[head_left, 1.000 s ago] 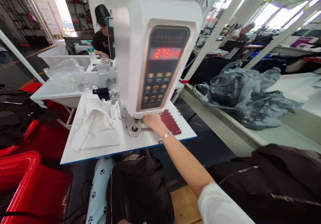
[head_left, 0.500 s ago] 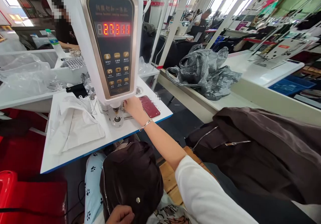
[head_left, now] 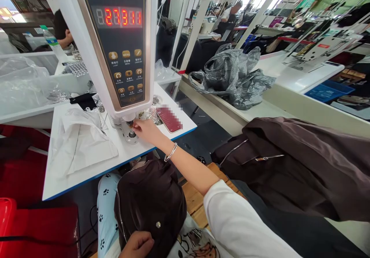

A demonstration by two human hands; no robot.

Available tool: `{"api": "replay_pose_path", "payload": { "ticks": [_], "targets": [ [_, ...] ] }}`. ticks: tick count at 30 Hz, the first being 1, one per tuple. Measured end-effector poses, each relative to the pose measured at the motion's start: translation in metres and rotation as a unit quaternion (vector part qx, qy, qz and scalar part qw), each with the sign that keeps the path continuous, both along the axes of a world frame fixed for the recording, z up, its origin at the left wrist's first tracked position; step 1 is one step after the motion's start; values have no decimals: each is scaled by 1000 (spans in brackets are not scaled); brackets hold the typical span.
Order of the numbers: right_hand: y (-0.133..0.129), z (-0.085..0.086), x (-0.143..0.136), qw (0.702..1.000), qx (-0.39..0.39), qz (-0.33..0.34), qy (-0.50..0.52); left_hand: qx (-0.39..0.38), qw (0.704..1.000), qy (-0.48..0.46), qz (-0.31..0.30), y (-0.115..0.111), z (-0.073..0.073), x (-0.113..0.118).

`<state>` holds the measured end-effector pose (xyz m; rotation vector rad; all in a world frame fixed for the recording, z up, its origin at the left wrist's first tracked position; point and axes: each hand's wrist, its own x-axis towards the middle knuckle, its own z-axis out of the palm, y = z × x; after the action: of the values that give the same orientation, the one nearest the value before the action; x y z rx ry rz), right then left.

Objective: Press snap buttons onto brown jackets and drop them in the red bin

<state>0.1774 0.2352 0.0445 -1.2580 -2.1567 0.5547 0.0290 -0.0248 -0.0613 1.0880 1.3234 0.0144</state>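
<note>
Right hand (head_left: pixel 148 131) bunched under the machine (head_left: pixel 128 67), contents hidden from me; left hand (head_left: pixel 139 244) curled against the brown garment (head_left: pixel 148 196), machine's six o'clock, grip unclear. Probable step: loading; next calls for careful seating, fingers clear.

Dark brown garment (head_left: pixel 150 196) bunched up below a white button machine (head_left: pixel 128 38).
Closer and lower than the machine, the garment sits in a rounded heap, a pale zip (head_left: pixel 117 208) down its left edge, a round silvery button (head_left: pixel 158 225) facing up. The machine's front panel (head_left: pixel 127 36) glows with red digits (head_left: pixel 123 17), 27311, above gold keys (head_left: pixel 128 73).
</note>
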Motion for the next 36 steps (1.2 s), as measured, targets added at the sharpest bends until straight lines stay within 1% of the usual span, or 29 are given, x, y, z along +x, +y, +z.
{"api": "replay_pose_path", "payload": {
  "ticks": [6,10,13,15,16,18,19,20,21,22,23,24,25,26,28,29,31,33,35,36],
  "targets": [
    [3,-3,-1,998,43,48,-27,-2,1000,-4,-18,-2,-2,-1],
    [3,-10,-2,997,11,69,-13,-15,1000,-14,-1,0,2,-3],
    [6,-13,-2,997,-5,77,7,-10,1000,-12,-4,-1,1,-3],
    [7,-12,0,997,0,73,13,0,1000,-12,-11,-2,-1,-3],
    [5,-10,2,998,5,59,20,8,1000,-10,-14,-2,-1,-2],
    [-7,-7,6,998,7,27,48,37,999,-7,-20,1,3,-1],
    [-17,-7,8,997,-10,34,67,60,998,-7,-27,5,7,-1],
    [-29,-9,10,993,-45,71,82,90,995,-6,-34,11,12,-1],
    [-43,-13,11,982,-98,138,88,125,991,-3,-38,20,18,-2],
    [-57,-18,13,959,-159,220,84,162,986,-2,-37,30,24,-4],
    [-71,-26,14,927,-217,297,73,197,980,-2,-28,42,32,-7],
    [-84,-34,14,898,-264,347,65,228,974,-2,-13,55,40,-9],
    [-94,-42,15,881,-297,363,65,252,968,-9,6,68,48,-12],
    [-101,-49,16,876,-317,355,73,272,962,-17,23,81,56,-15],
    [-108,-57,17,886,-334,305,104,298,952,-39,54,104,72,-17],
    [-107,-58,17,888,-340,284,123,306,948,-50,68,114,79,-18],
    [-101,-55,17,888,-336,267,163,312,942,-75,101,128,92,-16],
    [-94,-47,17,903,-291,255,187,322,935,-91,122,138,101,-14],
    [-88,-36,18,935,-205,225,184,337,929,-93,124,144,107,-13],
    [-87,-31,20,949,-163,203,179,339,930,-89,111,147,109,-14]
  ]
}}
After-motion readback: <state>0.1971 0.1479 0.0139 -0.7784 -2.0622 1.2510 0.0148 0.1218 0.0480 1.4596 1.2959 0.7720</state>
